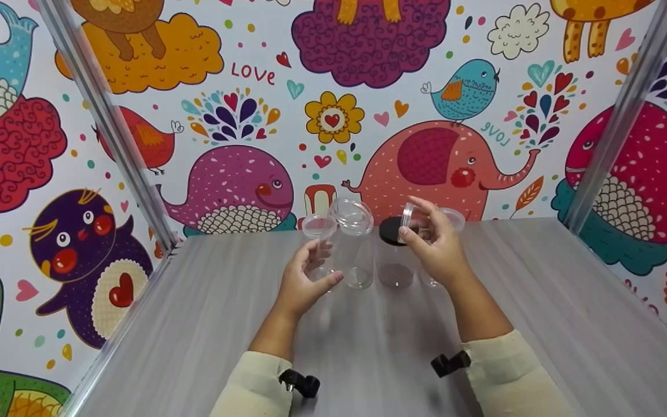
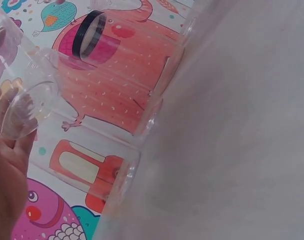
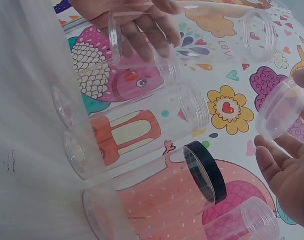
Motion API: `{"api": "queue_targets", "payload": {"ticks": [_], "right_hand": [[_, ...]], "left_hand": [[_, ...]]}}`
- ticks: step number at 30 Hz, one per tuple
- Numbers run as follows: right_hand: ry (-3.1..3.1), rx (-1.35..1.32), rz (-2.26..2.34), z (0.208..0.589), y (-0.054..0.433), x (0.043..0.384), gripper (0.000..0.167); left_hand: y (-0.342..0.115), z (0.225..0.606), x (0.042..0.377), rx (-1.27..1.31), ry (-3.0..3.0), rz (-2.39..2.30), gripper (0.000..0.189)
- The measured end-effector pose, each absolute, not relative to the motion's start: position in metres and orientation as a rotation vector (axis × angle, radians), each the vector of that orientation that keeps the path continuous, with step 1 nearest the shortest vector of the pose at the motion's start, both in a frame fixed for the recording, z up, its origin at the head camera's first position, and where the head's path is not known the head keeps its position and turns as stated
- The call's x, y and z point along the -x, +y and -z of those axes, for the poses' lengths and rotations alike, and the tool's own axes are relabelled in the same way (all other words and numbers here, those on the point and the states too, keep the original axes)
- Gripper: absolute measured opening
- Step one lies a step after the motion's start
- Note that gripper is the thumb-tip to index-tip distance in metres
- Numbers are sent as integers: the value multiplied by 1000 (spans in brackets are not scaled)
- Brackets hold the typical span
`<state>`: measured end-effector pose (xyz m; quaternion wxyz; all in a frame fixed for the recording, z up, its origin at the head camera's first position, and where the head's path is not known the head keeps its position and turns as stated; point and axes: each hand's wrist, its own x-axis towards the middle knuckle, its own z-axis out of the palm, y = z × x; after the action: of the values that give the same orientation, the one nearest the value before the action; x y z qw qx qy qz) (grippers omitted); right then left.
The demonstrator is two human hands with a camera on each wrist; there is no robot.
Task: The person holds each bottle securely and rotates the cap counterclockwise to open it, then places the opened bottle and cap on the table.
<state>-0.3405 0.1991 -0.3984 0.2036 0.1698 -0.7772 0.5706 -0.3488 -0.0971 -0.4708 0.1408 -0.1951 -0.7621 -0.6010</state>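
Note:
My left hand (image 1: 305, 281) holds a clear plastic jar (image 3: 219, 37) up off the table, its thumb and fingers around the lower part. The open mouth of this jar tilts toward the back right. My right hand (image 1: 439, 246) pinches a clear round lid (image 1: 407, 216) on edge between thumb and fingers, apart from the jar. Behind the hands, a row of clear jars stands on the table: a left one (image 3: 116, 85), an uncapped-looking one (image 3: 136, 132), one with a black lid (image 1: 392, 231), and one on the right (image 1: 453, 220), partly hidden by my right hand.
The grey wood-grain table (image 1: 223, 313) runs back to a wall (image 1: 333, 156) printed with cartoon animals. Metal posts (image 1: 107, 121) rise at both back corners. A black wrist camera (image 1: 300, 383) is strapped at each sleeve.

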Motion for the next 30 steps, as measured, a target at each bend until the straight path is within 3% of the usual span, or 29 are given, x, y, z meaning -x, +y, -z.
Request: {"api": "queue_targets", "payload": {"ticks": [17, 30], "right_hand": [[-1923, -469, -1652, 400, 234, 338, 58], [-1857, -294, -1606, 400, 275, 328, 74]], "left_hand": [[-137, 468, 351, 513, -1978, 1721, 70], [-188, 482, 350, 325, -1960, 1727, 74]]}}
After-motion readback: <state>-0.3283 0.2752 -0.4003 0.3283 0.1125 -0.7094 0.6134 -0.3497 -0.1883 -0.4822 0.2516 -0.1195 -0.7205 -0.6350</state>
